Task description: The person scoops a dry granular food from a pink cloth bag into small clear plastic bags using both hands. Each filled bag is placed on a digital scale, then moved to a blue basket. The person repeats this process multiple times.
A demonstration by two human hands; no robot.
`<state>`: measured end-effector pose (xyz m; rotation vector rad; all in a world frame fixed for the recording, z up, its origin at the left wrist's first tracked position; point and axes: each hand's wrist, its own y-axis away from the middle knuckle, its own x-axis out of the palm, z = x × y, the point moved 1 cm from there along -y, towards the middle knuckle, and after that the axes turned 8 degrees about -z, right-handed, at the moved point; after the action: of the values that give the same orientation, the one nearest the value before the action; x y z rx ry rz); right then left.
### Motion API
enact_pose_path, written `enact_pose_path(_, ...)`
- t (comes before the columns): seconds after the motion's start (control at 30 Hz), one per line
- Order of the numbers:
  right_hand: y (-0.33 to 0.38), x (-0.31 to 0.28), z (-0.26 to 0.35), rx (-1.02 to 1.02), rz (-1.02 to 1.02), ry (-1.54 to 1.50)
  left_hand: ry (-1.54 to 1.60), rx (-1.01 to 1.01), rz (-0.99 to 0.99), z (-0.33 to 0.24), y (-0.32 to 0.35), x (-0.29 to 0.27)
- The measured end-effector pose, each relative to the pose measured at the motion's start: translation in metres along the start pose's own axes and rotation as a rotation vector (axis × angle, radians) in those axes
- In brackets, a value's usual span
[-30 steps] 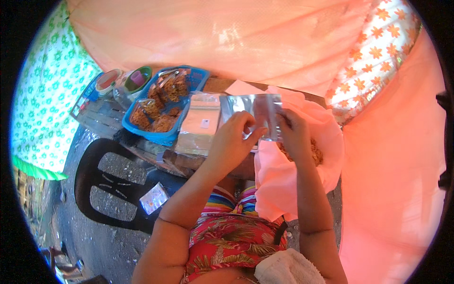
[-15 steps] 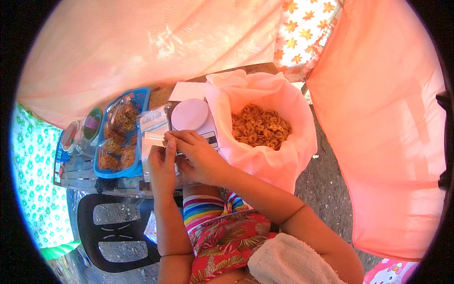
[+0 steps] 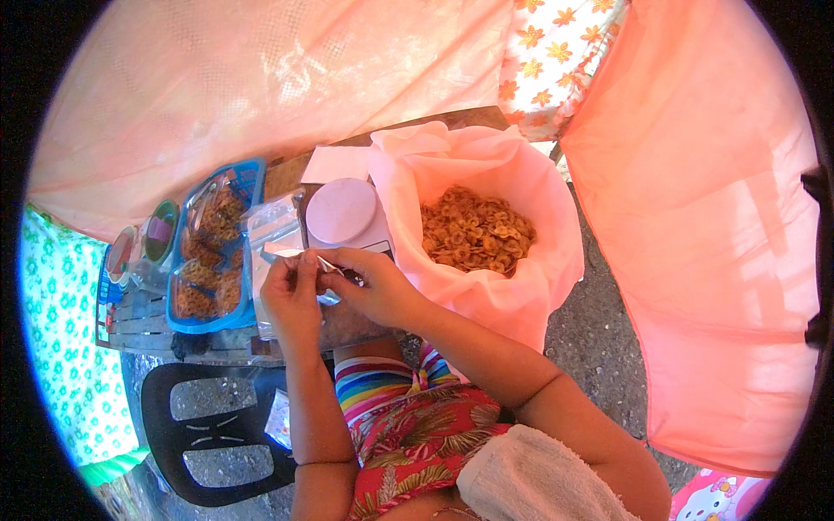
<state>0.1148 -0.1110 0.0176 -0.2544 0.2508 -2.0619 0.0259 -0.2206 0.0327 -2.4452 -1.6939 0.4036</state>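
Observation:
My left hand (image 3: 294, 291) and my right hand (image 3: 375, 285) meet in front of me, fingers pinched on a small clear plastic bag (image 3: 327, 298). Its shiny edge shows between the fingertips; most of it is hidden behind my hands. Just beyond them is a white kitchen scale (image 3: 340, 211) with a round plate. A stack of clear plastic bags (image 3: 274, 221) lies beside my left hand. On the right, banana chips (image 3: 478, 232) fill part of a large container lined with pink cloth (image 3: 540, 204).
A blue basket (image 3: 182, 321) holding bagged chips stands on the slatted table (image 3: 143, 314) at left, with lidded tubs (image 3: 160, 233) beyond it. A white card (image 3: 336, 163) lies behind the scale. The black chair (image 3: 161, 434) is at lower left. Pink sheeting (image 3: 695, 217) hangs around.
My fingers have shifted on the plastic bag, and my right fingertips have drawn slightly apart from my left. More of the bag's shiny film shows. The view has shifted slightly.

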Motion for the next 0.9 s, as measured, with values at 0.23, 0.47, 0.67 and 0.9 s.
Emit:
enact_pose_path(0.23,0.001,0.006,-0.003,-0.254,-0.143,0.389,-0.001,-0.019,-0.154,0.006,0.012,0.003)
enact_pose_path(0.47,0.001,0.002,0.002,-0.180,-0.111,0.275,-0.020,0.051,-0.097,0.012,0.017,-0.003)
enact_pose_path(0.67,0.006,0.002,-0.003,-0.265,-0.097,0.469,0.105,-0.104,-0.008,0.012,0.023,-0.009)
enact_pose_path(0.9,0.014,0.010,-0.008,-0.462,-0.249,0.395,0.077,-0.147,0.036,0.009,0.021,-0.016)
